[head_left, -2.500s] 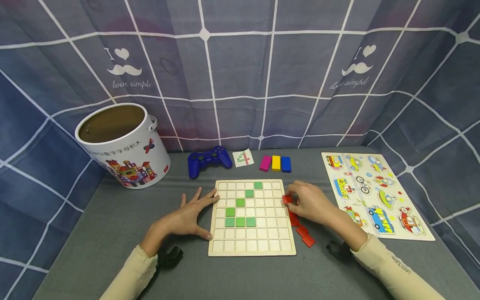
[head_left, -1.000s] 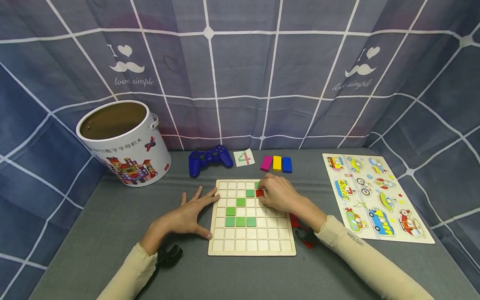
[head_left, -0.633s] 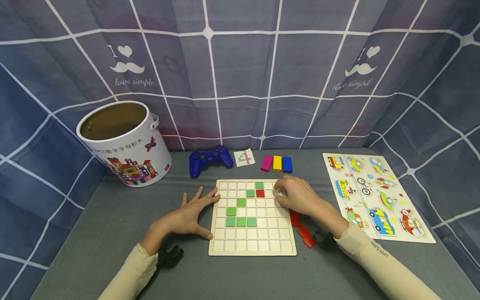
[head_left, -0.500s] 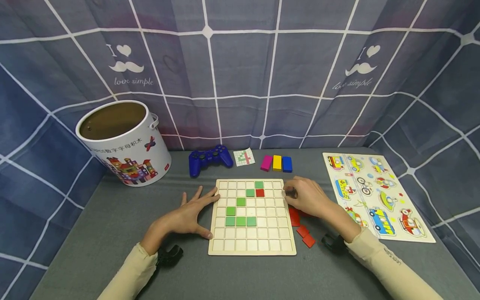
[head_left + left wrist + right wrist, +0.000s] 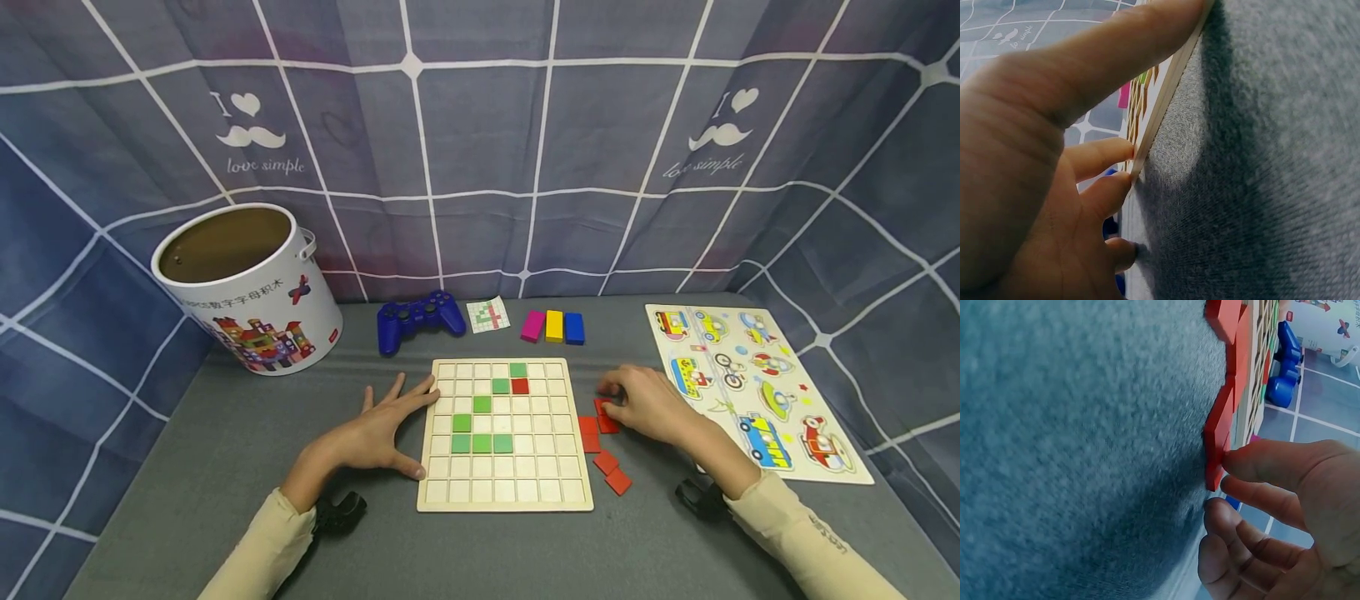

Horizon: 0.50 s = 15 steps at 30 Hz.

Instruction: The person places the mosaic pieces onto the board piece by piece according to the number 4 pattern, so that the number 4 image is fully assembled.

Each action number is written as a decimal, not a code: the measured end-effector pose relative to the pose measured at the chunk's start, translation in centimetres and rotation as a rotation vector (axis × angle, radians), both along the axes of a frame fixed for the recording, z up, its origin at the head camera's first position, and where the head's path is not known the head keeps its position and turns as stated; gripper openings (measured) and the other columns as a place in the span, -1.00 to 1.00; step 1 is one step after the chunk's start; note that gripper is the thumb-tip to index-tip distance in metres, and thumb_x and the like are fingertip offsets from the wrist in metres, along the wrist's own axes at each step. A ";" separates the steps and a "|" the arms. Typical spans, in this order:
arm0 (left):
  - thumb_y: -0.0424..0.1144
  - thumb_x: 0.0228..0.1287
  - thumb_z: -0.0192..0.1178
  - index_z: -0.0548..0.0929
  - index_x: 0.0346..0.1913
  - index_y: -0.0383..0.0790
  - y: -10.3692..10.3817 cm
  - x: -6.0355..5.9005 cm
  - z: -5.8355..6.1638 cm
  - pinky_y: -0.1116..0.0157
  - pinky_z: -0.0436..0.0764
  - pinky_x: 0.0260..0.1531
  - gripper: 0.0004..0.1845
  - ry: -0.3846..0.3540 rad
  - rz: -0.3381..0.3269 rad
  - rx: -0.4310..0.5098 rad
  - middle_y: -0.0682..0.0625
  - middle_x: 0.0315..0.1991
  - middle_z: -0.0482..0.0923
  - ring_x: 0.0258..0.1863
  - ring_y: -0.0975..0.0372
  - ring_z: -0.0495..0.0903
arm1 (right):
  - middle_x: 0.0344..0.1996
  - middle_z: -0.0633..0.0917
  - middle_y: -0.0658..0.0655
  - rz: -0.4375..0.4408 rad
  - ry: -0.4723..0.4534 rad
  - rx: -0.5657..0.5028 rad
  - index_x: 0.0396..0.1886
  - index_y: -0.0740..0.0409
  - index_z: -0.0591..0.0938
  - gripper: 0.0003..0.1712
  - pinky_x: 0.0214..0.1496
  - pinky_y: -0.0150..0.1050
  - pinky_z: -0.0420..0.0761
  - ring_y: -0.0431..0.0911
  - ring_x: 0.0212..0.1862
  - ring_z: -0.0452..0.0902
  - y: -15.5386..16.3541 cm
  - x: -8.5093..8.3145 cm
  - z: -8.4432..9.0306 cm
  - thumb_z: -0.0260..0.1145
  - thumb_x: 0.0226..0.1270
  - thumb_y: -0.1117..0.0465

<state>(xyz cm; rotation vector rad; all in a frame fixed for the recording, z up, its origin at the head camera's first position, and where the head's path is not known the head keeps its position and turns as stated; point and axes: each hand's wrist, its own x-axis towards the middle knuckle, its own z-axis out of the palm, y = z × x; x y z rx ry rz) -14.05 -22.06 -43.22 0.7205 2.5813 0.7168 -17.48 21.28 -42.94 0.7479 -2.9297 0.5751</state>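
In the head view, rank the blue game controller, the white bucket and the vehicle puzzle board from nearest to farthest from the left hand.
1. Blue game controller, just behind the left hand.
2. White bucket, far left.
3. Vehicle puzzle board, far right.

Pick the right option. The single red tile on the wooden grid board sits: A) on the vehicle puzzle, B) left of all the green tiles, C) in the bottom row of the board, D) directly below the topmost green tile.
D: in the head view the red tile lies in the cell straight under the topmost green tile, in the second row of the wooden grid board.
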 end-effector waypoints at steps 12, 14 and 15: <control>0.15 -0.18 0.61 0.11 0.60 0.06 0.1 0.0 -0.1 -0.45 -0.50 0.20 0.25 -0.009 -0.005 0.010 0.05 0.63 -0.22 0.54 -0.17 -0.42 | -0.48 0.55 -0.07 0.022 0.000 0.014 -0.27 0.04 0.77 -0.79 -0.48 -0.27 0.39 -0.21 -0.47 0.38 0.7 0.1 -0.1 0.51 0.03 0.23; 0.15 -0.18 0.61 0.13 0.59 0.04 0.0 0.0 -0.1 -0.46 -0.50 0.19 0.24 -0.002 -0.003 0.016 0.04 0.63 -0.20 0.54 -0.18 -0.41 | -0.47 0.54 -0.06 0.029 -0.003 0.023 -0.25 0.05 0.77 -0.76 -0.49 -0.27 0.38 -0.21 -0.47 0.37 0.7 0.1 -0.1 0.52 0.01 0.23; 0.16 -0.18 0.61 0.14 0.59 0.04 0.0 0.0 0.0 -0.46 -0.50 0.19 0.24 -0.002 -0.001 0.016 0.04 0.63 -0.20 0.54 -0.18 -0.41 | -0.47 0.54 -0.06 0.030 -0.003 0.025 -0.25 0.05 0.76 -0.75 -0.48 -0.27 0.38 -0.21 -0.47 0.37 0.7 0.1 -0.1 0.54 0.00 0.23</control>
